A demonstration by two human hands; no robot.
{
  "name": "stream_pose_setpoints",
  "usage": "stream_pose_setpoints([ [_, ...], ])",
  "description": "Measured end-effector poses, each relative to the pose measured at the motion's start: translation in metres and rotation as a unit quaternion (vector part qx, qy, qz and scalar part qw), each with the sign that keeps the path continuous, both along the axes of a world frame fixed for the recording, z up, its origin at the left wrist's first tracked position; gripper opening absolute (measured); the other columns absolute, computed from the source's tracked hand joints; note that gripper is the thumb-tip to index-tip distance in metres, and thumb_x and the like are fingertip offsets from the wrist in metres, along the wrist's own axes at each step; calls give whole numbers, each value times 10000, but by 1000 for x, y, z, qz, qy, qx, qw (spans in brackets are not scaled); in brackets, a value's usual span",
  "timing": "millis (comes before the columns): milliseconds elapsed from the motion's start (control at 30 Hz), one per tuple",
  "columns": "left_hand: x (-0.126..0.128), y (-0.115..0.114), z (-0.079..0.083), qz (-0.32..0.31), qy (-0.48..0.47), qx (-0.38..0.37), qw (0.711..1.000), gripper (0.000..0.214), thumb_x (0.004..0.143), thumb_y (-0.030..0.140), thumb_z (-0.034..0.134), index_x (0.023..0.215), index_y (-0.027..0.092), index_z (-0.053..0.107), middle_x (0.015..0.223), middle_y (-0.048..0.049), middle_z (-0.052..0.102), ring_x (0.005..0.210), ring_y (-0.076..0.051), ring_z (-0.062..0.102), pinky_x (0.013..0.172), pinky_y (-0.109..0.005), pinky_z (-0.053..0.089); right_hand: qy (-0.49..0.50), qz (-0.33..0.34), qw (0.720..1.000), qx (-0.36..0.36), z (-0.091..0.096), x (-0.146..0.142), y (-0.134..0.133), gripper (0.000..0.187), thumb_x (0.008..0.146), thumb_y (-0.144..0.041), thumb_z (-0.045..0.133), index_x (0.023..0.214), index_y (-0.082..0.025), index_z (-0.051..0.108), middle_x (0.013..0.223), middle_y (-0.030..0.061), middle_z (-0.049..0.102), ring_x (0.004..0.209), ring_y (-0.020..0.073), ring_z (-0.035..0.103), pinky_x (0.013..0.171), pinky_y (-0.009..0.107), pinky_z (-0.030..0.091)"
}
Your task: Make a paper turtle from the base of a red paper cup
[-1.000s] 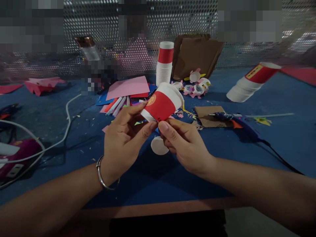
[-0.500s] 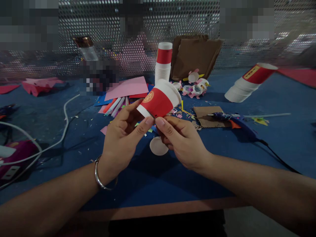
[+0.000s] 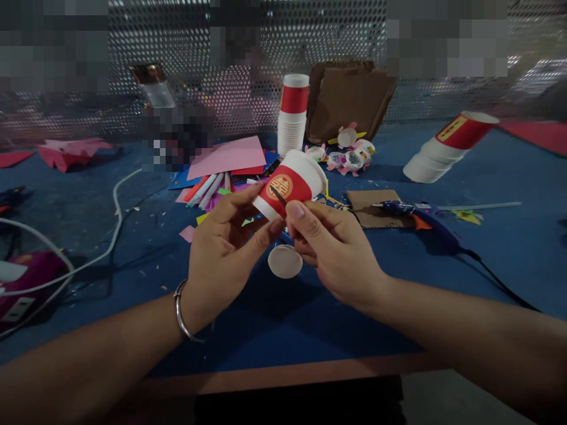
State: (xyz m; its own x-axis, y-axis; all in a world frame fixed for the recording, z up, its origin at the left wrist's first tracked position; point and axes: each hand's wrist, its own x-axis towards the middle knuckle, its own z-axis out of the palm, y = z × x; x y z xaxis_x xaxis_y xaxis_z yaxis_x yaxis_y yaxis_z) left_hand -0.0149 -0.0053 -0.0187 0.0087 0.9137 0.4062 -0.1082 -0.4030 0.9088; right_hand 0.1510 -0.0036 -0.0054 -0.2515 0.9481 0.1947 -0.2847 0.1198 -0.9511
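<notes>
A red-and-white paper cup (image 3: 290, 182) with a gold emblem is held tilted above the blue table, mouth facing away and up. My left hand (image 3: 224, 248) pinches its bottom rim from the left with thumb and fingers. My right hand (image 3: 334, 251) is closed, its thumb pressed on the cup's base from the right. A thin dark sliver (image 3: 278, 195) lies against the cup wall by my right thumb; I cannot tell what it is. A white paper disc (image 3: 285, 261) lies on the table just under both hands.
Around the hands lie a blue glue gun (image 3: 425, 218) on brown cardboard (image 3: 376, 208), cup stacks (image 3: 293, 115) (image 3: 443, 150), small decorated cup crafts (image 3: 349, 154), coloured paper (image 3: 228, 156), markers (image 3: 208, 190) and a white cable (image 3: 116, 218). A perforated metal screen (image 3: 310, 41) closes the back. The table's front edge (image 3: 283, 373) is near.
The cup has been turned in my fingers, so the gold emblem now faces me, and it sits slightly lower. My right thumb has shifted up onto the cup's base.
</notes>
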Motion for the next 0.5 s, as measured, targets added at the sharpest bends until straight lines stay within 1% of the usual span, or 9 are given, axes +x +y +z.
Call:
stream_pose_setpoints([
  [67,-1,2,-2,-2,-16,-12,1000,422,865,391,967,1233,320,772,1297,-33,822,1234,-250,783,1084,-423,667,3,14,1000,5,4,1,1,581,918,-628,847,682,-209,521,618,-75,359,548,64,310,465,245,207],
  [133,-4,6,-4,8,-28,-24,999,483,882,409,955,1299,294,741,1333,-57,805,1269,-257,769,1108,-422,645,-5,33,999,1,6,2,3,599,920,-633,842,677,-212,492,626,-77,349,550,62,295,467,246,201],
  [200,-6,9,-6,24,-35,-31,999,514,892,418,946,1322,266,711,1343,-81,793,1272,-259,764,1099,-408,640,-25,52,998,-10,5,3,4,613,914,-641,843,673,-214,476,631,-78,345,551,62,283,466,251,189],
  [333,-8,13,-7,40,-51,-39,997,483,878,426,956,1254,261,702,1259,-66,805,1185,-227,781,1044,-366,650,-43,69,997,-17,2,4,7,618,918,-665,825,676,-215,477,633,-78,343,549,63,269,463,260,171],
  [500,-9,14,-5,42,-52,-31,997,444,885,419,951,1228,289,700,1234,-43,806,1202,-233,777,1069,-404,639,-51,70,996,-20,0,5,7,637,905,-722,803,679,-217,488,623,-79,335,555,69,282,470,261,189],
])
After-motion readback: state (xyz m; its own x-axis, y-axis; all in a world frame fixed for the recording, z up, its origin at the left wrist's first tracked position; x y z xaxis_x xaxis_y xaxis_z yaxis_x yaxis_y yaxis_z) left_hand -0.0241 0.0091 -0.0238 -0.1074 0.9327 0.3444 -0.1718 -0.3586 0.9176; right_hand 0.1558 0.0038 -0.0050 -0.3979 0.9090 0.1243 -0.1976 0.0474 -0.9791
